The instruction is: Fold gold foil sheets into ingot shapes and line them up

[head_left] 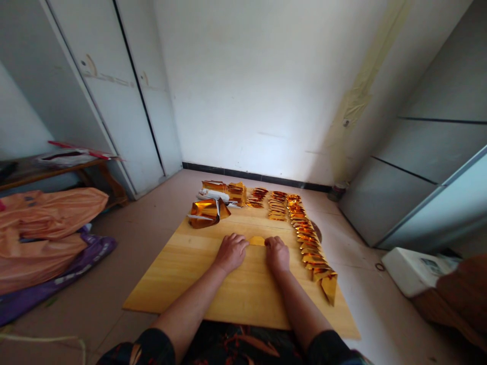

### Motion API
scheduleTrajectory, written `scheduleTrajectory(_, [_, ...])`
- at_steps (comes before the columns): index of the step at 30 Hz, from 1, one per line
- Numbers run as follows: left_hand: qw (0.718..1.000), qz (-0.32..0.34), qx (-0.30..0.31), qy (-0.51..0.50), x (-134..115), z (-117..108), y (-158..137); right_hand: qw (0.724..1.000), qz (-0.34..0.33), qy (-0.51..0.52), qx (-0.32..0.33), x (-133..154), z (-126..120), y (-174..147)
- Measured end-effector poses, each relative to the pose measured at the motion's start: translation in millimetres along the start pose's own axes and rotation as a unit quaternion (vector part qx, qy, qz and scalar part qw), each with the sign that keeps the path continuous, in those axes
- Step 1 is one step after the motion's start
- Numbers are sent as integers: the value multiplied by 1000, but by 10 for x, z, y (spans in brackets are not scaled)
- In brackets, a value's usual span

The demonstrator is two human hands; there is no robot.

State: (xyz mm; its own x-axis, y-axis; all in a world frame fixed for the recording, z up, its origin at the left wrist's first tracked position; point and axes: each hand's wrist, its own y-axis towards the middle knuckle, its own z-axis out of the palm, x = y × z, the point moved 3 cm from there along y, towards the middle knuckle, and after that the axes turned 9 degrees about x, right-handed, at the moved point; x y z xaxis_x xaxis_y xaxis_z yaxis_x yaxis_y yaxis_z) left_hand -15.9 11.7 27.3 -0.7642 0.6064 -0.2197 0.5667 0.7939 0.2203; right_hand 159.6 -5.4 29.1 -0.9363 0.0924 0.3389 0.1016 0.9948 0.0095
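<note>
A small folded piece of gold paper (257, 241) lies at the middle of the wooden board (171, 274), between my two hands. My left hand (233, 252) has its curled fingers on the paper's left end. At the right end, my right hand (277, 254) pinches the paper with thumb and fingers. Along the board's right side runs a long row of folded gold foil pieces (310, 243). Two shorter rows of them, a middle row (278, 205) and a left row (257, 197), lie at the back.
At the back left of the board are a loose curled gold foil sheet (205, 213), a white packet (213, 195) and a gold paper stack (238, 193). Orange and purple bags (49, 218) lie on the left. A white box (409, 271) stands on the right.
</note>
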Motion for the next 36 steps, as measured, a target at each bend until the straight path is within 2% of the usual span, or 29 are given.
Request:
scheduleTrajectory(4, [1000,3,7,17,-34,-19,-6,1000,10,3,4,0,-2,3])
scheduleTrajectory(9, [999,-27,-2,23,-6,-5,-36,1000,6,11,4,-5,13,15])
scheduleTrajectory(23, [999,-47,7,-13,-38,-30,-54,1000,-7,7,-12,13,23,-13])
scheduleTrajectory(29, [1000,-15,4,-6,-82,-2,1,1000,-7,7,-7,21,25,7])
scheduleTrajectory(36, [999,-47,11,-16,-20,46,61,1000,-6,-5,-1,-1,33,20])
